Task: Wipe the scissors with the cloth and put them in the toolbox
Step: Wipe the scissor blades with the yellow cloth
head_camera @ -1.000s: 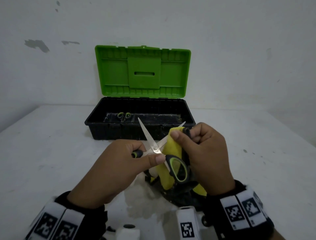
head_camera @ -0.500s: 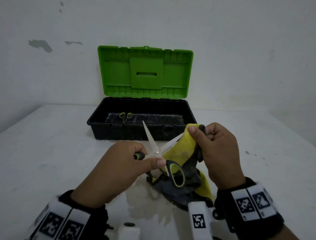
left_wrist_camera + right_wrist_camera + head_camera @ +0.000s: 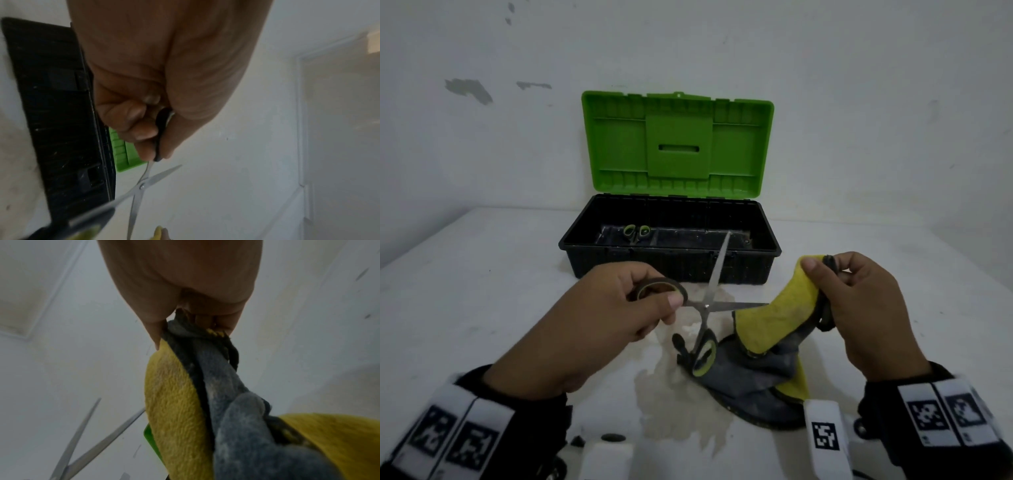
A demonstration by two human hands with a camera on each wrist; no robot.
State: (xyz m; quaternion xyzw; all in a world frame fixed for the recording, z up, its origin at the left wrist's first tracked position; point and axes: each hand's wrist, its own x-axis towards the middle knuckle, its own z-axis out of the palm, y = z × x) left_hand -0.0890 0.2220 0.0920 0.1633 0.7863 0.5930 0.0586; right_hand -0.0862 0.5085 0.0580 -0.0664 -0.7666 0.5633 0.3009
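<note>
My left hand point(image 3: 654, 301) grips one black-and-green handle ring of the scissors point(image 3: 709, 301), whose blades stand wide open; one blade points up towards the toolbox, the other runs right to the cloth. The second handle ring point(image 3: 703, 356) hangs down. My right hand point(image 3: 825, 270) pinches the top of the yellow-and-grey cloth point(image 3: 774, 322), which drapes to the table. In the left wrist view the fingers point(image 3: 144, 129) curl round the handle above the scissors' pivot point(image 3: 141, 186). The right wrist view shows the cloth point(image 3: 180, 394) bunched under my fingers, the scissors' blades point(image 3: 86, 434) at lower left.
The black toolbox point(image 3: 671, 270) stands open on the white table behind my hands, its green lid point(image 3: 678, 144) upright against the wall. A small pair of green-handled scissors point(image 3: 636, 232) lies inside at the left. A damp stain point(image 3: 681, 411) marks the table under the cloth.
The right hand has drawn the cloth away to the right, off the blade towards its tip. The left hand has turned the scissors, so the blades spread wider and the free handle hangs down.
</note>
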